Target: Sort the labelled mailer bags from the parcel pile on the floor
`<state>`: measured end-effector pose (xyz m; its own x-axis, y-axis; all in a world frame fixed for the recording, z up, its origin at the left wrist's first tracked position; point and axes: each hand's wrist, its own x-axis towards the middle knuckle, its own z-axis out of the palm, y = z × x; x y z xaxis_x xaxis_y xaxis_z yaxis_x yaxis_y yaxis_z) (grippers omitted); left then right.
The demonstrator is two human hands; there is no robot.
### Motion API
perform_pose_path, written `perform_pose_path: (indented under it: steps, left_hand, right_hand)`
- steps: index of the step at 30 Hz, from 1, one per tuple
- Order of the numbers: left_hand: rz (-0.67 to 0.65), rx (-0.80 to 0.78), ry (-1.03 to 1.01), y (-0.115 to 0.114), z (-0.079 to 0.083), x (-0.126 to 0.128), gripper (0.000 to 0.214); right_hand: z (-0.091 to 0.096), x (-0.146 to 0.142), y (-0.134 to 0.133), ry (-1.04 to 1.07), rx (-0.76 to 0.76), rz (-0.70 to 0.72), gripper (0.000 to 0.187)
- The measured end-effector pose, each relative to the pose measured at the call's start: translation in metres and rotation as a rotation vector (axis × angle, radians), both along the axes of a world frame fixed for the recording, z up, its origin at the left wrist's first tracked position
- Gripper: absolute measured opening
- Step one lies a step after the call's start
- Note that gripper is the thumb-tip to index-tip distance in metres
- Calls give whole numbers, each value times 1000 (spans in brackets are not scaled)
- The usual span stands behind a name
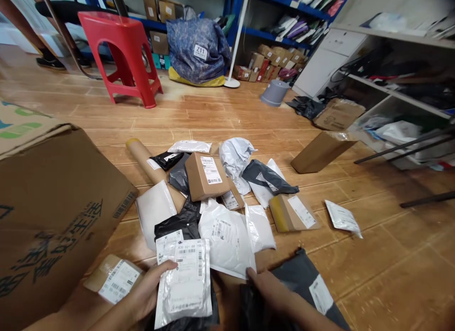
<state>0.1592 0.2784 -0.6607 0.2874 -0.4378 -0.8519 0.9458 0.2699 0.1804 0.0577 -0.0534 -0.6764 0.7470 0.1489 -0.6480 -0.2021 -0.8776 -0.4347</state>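
My left hand (pixel 151 290) is closed on a flat white mailing bag (pixel 190 281) with a printed label, its thumb pressed on the top face. At the lower right corner of a larger white padded mailer (pixel 223 236), my right hand (pixel 266 286) pinches the edge; its lower fingers are hidden. Behind them lies a pile of parcels with a brown carton (pixel 206 177), a crumpled pale bag (pixel 236 162) and a small white pouch (pixel 259 229). A dark grey bag (pixel 309 288) with a label lies beside my right forearm, and a small labelled box (pixel 113 279) beside my left.
A big open-cornered cardboard box (pixel 57 212) stands at the left. Beyond the pile are a red stool (pixel 121 51), a stuffed blue sack (pixel 197 51) and a grey bin (pixel 275 92). A tall carton (pixel 320 152) and a white packet (pixel 343 218) lie rightward. A person's legs show top left.
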Motion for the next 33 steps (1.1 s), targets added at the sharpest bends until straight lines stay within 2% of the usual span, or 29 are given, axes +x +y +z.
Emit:
perform_pose_path:
  steps: [2, 4, 5, 6, 7, 8, 9, 10, 11, 13, 15, 16, 18, 20, 22, 24, 26, 29, 33]
  left_hand:
    - [10, 109, -133, -1, -3, 0, 77]
    - [-14, 203, -285, -1, -6, 0, 78]
    - [-37, 234, -350, -2, -6, 0, 76]
    - [-63, 257, -403, -3, -7, 0, 71]
    - [-89, 271, -436, -4, -6, 0, 68]
    - [-108, 276, -453, -5, -6, 0, 64]
    - [-117, 275, -461, -7, -4, 0, 63]
    - [-113, 274, -462, -9, -3, -1, 63]
    - [-99, 266, -464, -12, -2, -2, 65]
    - [-53, 247, -461, -19, -1, -4, 71]
    - [-40, 271, -475, -25, -3, -5, 77]
    - [-55, 321, -508, -26, -5, -5, 79]
    - [-88, 471, -617, -27, -10, -4, 85]
    - [-98, 639, -762, -24, -12, -1, 96]
    - [-79, 779, -934, -19, -12, 0, 100]
    - [-101, 882, -1121, -16, -9, 1, 87]
    - [-162, 887, -1202, -15, -6, 0, 71]
    - [-230, 785, -1022, -19, -5, -2, 70]
    - [-154, 604, -801, -25, -9, -3, 55]
  right_hand:
    - [14, 4, -7, 70, 122, -39, 78]
    - [45, 19, -24, 102, 374, -128, 43]
    - [63, 27, -33, 101, 499, -224, 30]
    - [81, 35, -41, 52, 601, -383, 25]
    - [97, 41, -46, -72, 650, -523, 28]
    - [108, 45, -46, -245, 635, -634, 29]
    - [116, 47, -43, -450, 583, -666, 29]
    - [117, 48, -34, -671, 506, -595, 28]
    - [114, 47, -22, -880, 419, -435, 22]
    - [96, 45, 8, -1164, 273, 68, 16]
    - [68, 42, 37, -1207, 148, 451, 26]
    - [53, 41, 47, -1176, 100, 546, 32]
    - [27, 39, 58, -1113, 54, 607, 40]
    - [9, 36, 60, -1071, 49, 597, 38]
    - [-1, 34, 57, -1015, 49, 571, 28]
    - [-5, 33, 55, -947, 54, 507, 17]
    - [-7, 34, 55, -892, 95, 401, 28]
    - [-6, 36, 58, -857, 246, 170, 50]
    - [2, 40, 64, -874, 365, -217, 46]
